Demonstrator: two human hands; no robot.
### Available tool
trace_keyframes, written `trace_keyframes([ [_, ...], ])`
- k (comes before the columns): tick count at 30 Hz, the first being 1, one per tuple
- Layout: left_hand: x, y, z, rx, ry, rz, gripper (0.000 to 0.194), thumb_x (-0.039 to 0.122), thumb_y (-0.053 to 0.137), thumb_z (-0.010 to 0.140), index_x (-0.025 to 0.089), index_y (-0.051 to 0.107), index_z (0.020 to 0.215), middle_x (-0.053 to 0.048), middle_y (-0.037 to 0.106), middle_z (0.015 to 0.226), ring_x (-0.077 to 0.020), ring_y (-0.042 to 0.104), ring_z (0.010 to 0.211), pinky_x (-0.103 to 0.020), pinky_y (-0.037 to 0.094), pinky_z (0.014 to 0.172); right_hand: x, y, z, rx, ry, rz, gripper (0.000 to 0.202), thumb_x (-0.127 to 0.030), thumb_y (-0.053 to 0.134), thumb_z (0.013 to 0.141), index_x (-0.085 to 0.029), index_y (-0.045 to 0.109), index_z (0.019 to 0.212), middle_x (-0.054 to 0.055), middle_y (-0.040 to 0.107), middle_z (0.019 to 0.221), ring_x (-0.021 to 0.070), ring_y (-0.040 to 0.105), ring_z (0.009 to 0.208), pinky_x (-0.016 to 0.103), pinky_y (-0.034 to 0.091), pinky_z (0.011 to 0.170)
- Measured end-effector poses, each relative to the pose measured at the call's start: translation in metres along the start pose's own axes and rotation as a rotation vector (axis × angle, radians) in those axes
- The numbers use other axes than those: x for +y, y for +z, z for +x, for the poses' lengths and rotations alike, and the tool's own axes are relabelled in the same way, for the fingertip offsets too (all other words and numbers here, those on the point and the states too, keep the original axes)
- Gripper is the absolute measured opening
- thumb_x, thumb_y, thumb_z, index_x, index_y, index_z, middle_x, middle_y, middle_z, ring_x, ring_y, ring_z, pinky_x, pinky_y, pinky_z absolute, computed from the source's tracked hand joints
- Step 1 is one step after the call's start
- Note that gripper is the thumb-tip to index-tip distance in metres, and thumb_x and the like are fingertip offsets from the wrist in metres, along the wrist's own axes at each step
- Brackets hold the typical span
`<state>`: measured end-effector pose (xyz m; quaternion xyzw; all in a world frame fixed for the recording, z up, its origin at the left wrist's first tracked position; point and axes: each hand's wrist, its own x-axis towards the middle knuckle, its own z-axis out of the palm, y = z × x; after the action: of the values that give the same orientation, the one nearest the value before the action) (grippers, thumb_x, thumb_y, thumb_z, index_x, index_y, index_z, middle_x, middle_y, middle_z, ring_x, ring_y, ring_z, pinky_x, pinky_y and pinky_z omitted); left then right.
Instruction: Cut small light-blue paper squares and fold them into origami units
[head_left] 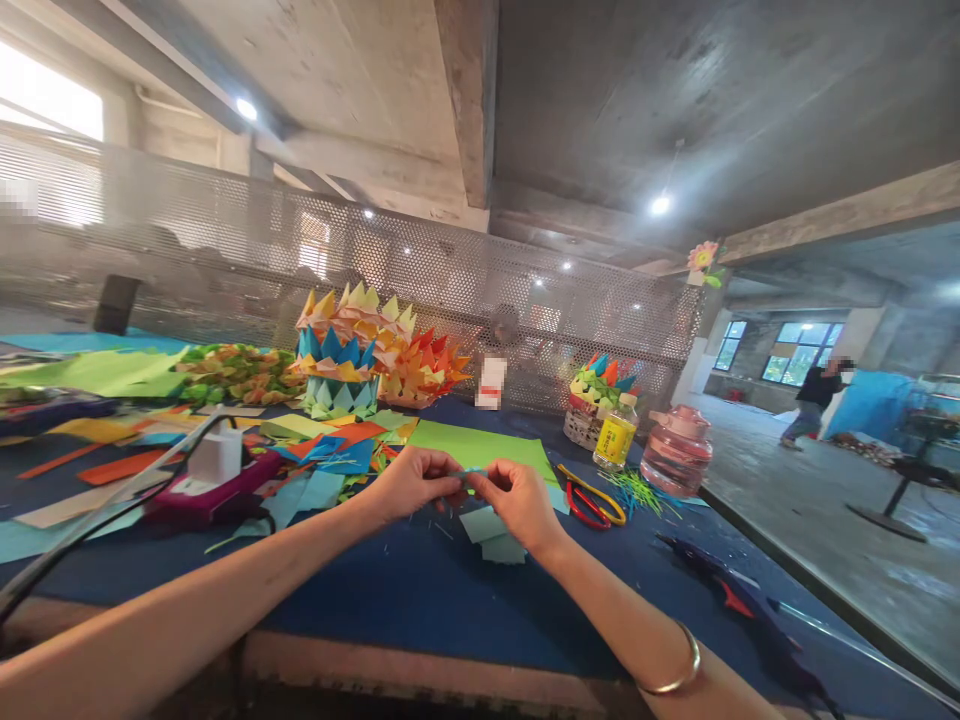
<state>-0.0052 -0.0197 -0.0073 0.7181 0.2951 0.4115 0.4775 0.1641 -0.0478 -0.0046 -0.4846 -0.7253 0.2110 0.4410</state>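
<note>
My left hand (424, 480) and my right hand (517, 497) meet over the middle of the blue table. Between their fingertips is a small light-blue paper piece (472, 472), pinched from both sides. A bright green sheet (487, 445) lies just beyond the hands. Under and beside my right hand are pale blue-green paper pieces (501, 546). Scissors with red and yellow handles (592, 503) rest to the right of that hand.
Paper scraps (124, 467), a magenta box (214, 490) and a cable lie left. Folded-paper flowers (341, 375) stand behind. At right are a yellow-labelled bottle (615, 438), a pink jug (677, 452) and a glue gun (739, 590). A person (814, 400) is far off.
</note>
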Motion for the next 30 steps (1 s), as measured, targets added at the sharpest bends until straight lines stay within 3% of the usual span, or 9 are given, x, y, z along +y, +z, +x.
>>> trace_keyframes([
  [9,0.0035,0.0009,-0.0029,-0.024,-0.016,0.014,0.027,0.036,0.064,0.066,0.011,0.062,0.077,-0.003,0.067,0.062,-0.0132,0.059,0.056,-0.023,0.045,0.052,-0.0031,0.0002,-0.0011,0.008,-0.035,-0.006,0.033,-0.045,0.058,0.073,-0.014,0.057,0.063,-0.002,0.05,0.053,0.0078,0.04,0.049,0.019,0.031,0.047],
  [14,0.0021,0.0001,-0.0037,-0.072,-0.009,0.073,0.024,0.036,0.062,0.067,0.012,0.061,0.063,-0.002,0.065,0.058,-0.0107,0.055,0.05,-0.021,0.042,0.049,-0.0022,0.0013,-0.0017,-0.009,-0.06,0.014,0.031,-0.043,0.058,0.074,-0.014,0.057,0.065,-0.003,0.047,0.053,0.0073,0.038,0.048,0.019,0.029,0.046],
  [23,0.0053,-0.0018,-0.0041,-0.028,-0.035,0.083,0.026,0.038,0.064,0.064,0.014,0.058,0.056,-0.002,0.065,0.056,-0.0107,0.053,0.048,-0.021,0.039,0.047,-0.0013,0.0001,-0.0006,-0.05,-0.069,-0.075,0.035,-0.044,0.055,0.075,-0.015,0.048,0.056,-0.005,0.04,0.048,0.0073,0.034,0.047,0.02,0.026,0.043],
  [30,0.0078,-0.0017,-0.0056,-0.034,-0.098,0.006,0.025,0.037,0.066,0.062,0.013,0.06,0.056,-0.002,0.065,0.054,-0.0091,0.049,0.044,-0.021,0.035,0.046,-0.0024,0.0005,0.0003,-0.041,-0.086,-0.103,0.026,-0.033,0.055,0.075,-0.015,0.05,0.057,-0.004,0.045,0.051,0.0081,0.037,0.049,0.02,0.03,0.048],
])
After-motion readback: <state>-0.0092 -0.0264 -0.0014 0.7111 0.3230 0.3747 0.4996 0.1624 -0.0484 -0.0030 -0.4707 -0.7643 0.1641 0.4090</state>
